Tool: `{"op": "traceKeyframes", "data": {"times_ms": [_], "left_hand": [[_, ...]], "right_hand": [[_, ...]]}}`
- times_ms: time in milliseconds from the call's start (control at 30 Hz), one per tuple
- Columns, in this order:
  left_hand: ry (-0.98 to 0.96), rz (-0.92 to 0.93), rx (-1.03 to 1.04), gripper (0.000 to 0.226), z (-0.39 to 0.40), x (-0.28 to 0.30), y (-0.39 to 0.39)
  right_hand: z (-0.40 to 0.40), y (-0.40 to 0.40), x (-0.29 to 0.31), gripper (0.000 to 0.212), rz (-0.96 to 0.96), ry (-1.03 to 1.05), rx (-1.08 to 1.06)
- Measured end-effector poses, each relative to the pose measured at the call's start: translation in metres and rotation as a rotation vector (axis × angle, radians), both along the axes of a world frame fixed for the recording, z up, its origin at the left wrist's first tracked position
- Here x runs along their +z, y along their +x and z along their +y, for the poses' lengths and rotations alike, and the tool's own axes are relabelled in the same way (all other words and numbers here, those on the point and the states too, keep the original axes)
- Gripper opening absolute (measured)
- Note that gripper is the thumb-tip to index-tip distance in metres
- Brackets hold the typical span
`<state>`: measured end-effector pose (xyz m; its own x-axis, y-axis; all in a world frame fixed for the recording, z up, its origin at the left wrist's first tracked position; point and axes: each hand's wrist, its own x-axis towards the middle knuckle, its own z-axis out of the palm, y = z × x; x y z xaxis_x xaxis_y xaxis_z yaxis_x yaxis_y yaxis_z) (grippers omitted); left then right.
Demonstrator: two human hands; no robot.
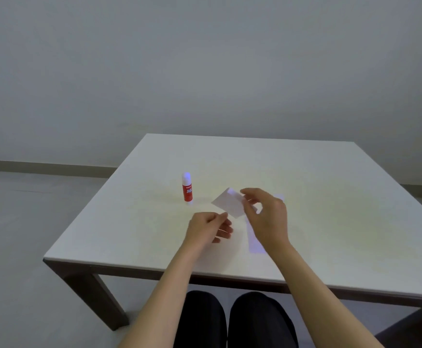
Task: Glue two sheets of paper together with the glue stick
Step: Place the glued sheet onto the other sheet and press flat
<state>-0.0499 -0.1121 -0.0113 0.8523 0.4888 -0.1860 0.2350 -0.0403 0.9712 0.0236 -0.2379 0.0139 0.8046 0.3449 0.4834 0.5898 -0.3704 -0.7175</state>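
Now my right hand (265, 212) pinches the small paper sheet (230, 204) lifted off the desk (330, 209); the left hand (208, 229), fingers curled, touches its near corner, grip unclear. I'd hold it flat. Glue stick (187, 187) stands capped at ten o'clock, second sheet (254, 241) under my right wrist; plenty of room toward every desk edge.

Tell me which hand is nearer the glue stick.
Left. The left hand sits just in front and right of the glue stick; the right hand is farther right, holding paper.
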Motion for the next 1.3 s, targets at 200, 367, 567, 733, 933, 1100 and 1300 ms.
{"op": "traceKeyframes", "data": {"times_ms": [200,367,567,733,933,1100,1300], "left_hand": [[-0.609,-0.041,-0.015,0.027,-0.041,0.013,0.029],[-0.614,-0.133,0.172,0.027,-0.051,0.013,0.041],[-0.289,-0.189,0.282,0.028,-0.040,0.009,0.043],[-0.370,-0.175,0.295,0.020,-0.029,0.002,0.040],[-0.100,-0.123,0.214,0.028,-0.026,-0.009,0.030],[0.011,-0.056,0.107,0.038,-0.032,-0.006,0.027],[0.198,0.062,0.007,0.052,-0.036,-0.013,0.021]], "right_hand": [[-0.021,0.000,-0.001,0.021,0.395,0.354,-0.010],[-0.029,0.001,-0.004,0.018,0.476,0.440,0.028],[-0.040,0.015,-0.005,0.023,0.582,0.426,0.011],[-0.053,0.022,-0.013,0.018,0.816,0.306,0.163],[-0.061,0.036,-0.014,0.013,0.883,0.225,0.050],[-0.065,0.043,-0.010,0.021,0.793,0.077,-0.029],[-0.078,0.038,-0.025,0.023,0.752,-0.058,-0.067]]}}
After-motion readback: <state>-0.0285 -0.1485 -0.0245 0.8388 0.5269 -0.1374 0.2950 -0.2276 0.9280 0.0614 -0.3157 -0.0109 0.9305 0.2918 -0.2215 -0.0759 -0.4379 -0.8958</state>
